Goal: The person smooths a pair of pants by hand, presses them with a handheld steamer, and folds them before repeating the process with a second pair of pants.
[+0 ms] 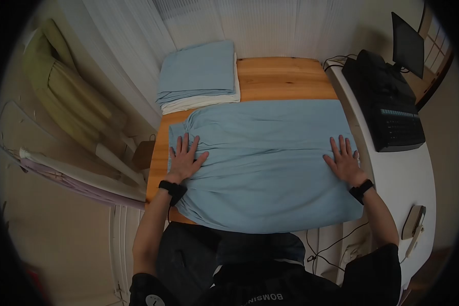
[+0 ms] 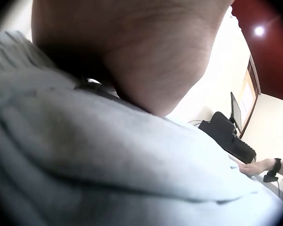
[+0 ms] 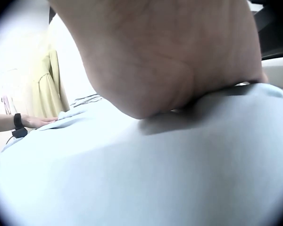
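A light blue folded sheet (image 1: pixel 265 163) lies spread over the near part of a wooden table (image 1: pixel 283 79). My left hand (image 1: pixel 184 158) lies flat on its left edge, fingers straight and spread. My right hand (image 1: pixel 345 160) presses flat on its right edge, fingers straight. In the left wrist view the heel of the left hand (image 2: pixel 146 56) fills the top, resting on the blue sheet (image 2: pixel 108 160), with the right hand (image 2: pixel 254 167) far off. The right wrist view shows the right palm (image 3: pixel 170 61) on the blue sheet (image 3: pixel 146 174) and the left hand (image 3: pixel 35 121) in the distance.
A folded blue and white linen stack (image 1: pixel 201 76) sits at the table's far left. A white counter (image 1: pixel 413 168) on the right carries a black register (image 1: pixel 385 102) and a screen (image 1: pixel 407 43). White curtains (image 1: pixel 229 25) hang behind. A yellow-green cloth (image 1: pixel 69 86) lies at left.
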A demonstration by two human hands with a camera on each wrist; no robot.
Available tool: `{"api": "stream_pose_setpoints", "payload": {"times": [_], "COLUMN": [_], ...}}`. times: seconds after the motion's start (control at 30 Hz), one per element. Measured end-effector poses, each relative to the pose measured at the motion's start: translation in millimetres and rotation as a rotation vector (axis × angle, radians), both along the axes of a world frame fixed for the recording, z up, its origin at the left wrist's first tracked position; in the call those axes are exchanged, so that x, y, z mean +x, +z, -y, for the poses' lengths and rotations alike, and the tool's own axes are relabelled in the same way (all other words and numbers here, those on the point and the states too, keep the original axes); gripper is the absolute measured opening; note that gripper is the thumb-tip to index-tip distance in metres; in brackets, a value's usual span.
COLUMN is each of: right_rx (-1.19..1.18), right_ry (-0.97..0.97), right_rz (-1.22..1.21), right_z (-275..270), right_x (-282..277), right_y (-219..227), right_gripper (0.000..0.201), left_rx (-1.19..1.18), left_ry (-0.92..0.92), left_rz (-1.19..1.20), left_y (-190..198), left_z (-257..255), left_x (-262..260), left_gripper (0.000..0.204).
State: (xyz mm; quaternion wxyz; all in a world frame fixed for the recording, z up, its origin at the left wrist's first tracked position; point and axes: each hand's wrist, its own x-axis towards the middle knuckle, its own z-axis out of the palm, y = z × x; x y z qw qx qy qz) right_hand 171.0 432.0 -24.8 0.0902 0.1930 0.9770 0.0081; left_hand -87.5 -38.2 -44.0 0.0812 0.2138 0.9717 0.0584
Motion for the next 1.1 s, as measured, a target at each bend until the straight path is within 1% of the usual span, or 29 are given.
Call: {"api": "stream_pose_setpoints", "payload": {"times": [0.07, 0.17, 0.23, 0.27, 0.33, 0.4, 0.43, 0.47, 0.5, 0.53, 0.57, 0.6, 0.63, 0.67, 0.73, 0.77, 0.8, 0.83, 0.87, 0.9, 0.93, 0.97, 1.0, 1.03, 1.07, 1.1], "right_rx": [0.002, 0.036, 0.006, 0.012, -0.045, 0.092, 0.169, 0.269, 0.423, 0.48, 0.538, 0.518, 0.501, 0.499, 0.436, 0.433, 0.05, -0.35, -0.347, -0.371, -0.394, -0.658, -0.657, -1.018, -1.386, -1.259], "right_ry": [-0.027, -0.053, -0.013, -0.038, -0.012, -0.196, -0.331, -0.476, -0.657, -0.853, -1.04, -1.106, -1.165, -1.144, -1.218, -1.206, -1.363, -1.489, -1.482, -1.492, -1.49, -1.456, -1.449, -1.359, -1.212, -1.128], "right_rz": [0.021, 0.026, -0.046, -0.041, -0.356, -0.563, -0.643, -0.704, -0.664, -0.537, -0.397, -0.311, -0.226, -0.222, -0.29, -0.296, -0.419, -0.531, -0.529, -0.77, -1.008, -1.167, -1.166, -1.374, -1.555, -1.436], "right_z": [-2, -10, -15, -7, 25, 47, 49, 43, 28, 14, 5, -1, -8, -11, -19, -34, -53, -58, -61, -49, -43, -48, -57, -71, -84, -81], "right_x": [10, 13, 25, 40, 85, 143, 177, 215, 259, 299, 334, 363, 388, 404, 429, 448, 471, 473, 473, 450, 433, 426, 433, 441, 441, 430], "right_y": [2, 6, 8, 19, 65, 98, 107, 107, 99, 91, 83, 73, 61, 50, 30, 24, 20, 23, 23, 34, 45, 52, 47, 38, 32, 25], "right_gripper": [0.079, 0.076, 0.068, 0.068, 0.06, 0.057, 0.053, 0.05, 0.051, 0.054, 0.057, 0.062, 0.067, 0.067, 0.074, 0.074, 0.074, 0.074, 0.074, 0.067, 0.061, 0.045, 0.045, 0.039, 0.034, 0.029], "left_rx": [0.022, 0.032, 0.049, 0.057, 0.094, 0.137, 0.133, 0.347, 0.558, 0.545, 0.675, 0.806, 0.802, 0.843, 0.884, 0.872, 0.858, 0.86, 0.992, 1.122, 1.121, 1.101, 1.085, 1.096, 1.052, 1.009], "left_ry": [-0.08, -0.096, -0.122, -0.133, -0.216, -0.088, -0.078, -0.046, -0.015, -0.009, 0.158, 0.335, 0.356, 0.382, 0.422, 0.354, 0.283, 0.29, 0.344, 0.399, 0.41, 0.423, 0.435, 0.443, 0.505, 0.574], "left_rz": [-0.008, 0.005, -0.019, -0.047, -0.074, -0.078, -0.064, -0.089, -0.121, -0.118, -0.06, -0.005, -0.003, -0.006, -0.022, -0.102, -0.176, -0.178, -0.184, -0.19, -0.19, -0.225, -0.26, -0.263, -0.296, -0.328], "left_y": [-1, 5, 15, 22, 34, 33, 19, 2, -3, -5, -4, -5, -8, -13, -20, -23, -25, -26, -27, -28, -28, -27, -26, -24, -21, -20], "left_z": [-10, -18, -14, -9, 15, 40, 57, 76, 87, 94, 97, 100, 99, 96, 96, 94, 92, 89, 85, 84, 83, 84, 83, 81, 78, 75], "left_x": [6, 7, 29, 43, 81, 113, 121, 125, 126, 125, 127, 131, 129, 123, 120, 121, 121, 122, 124, 126, 128, 128, 128, 128, 130, 133], "left_gripper": [0.088, 0.088, 0.087, 0.085, 0.082, 0.068, 0.068, 0.061, 0.053, 0.053, 0.047, 0.041, 0.041, 0.04, 0.039, 0.037, 0.035, 0.035, 0.033, 0.031, 0.031, 0.03, 0.028, 0.028, 0.025, 0.023]}}
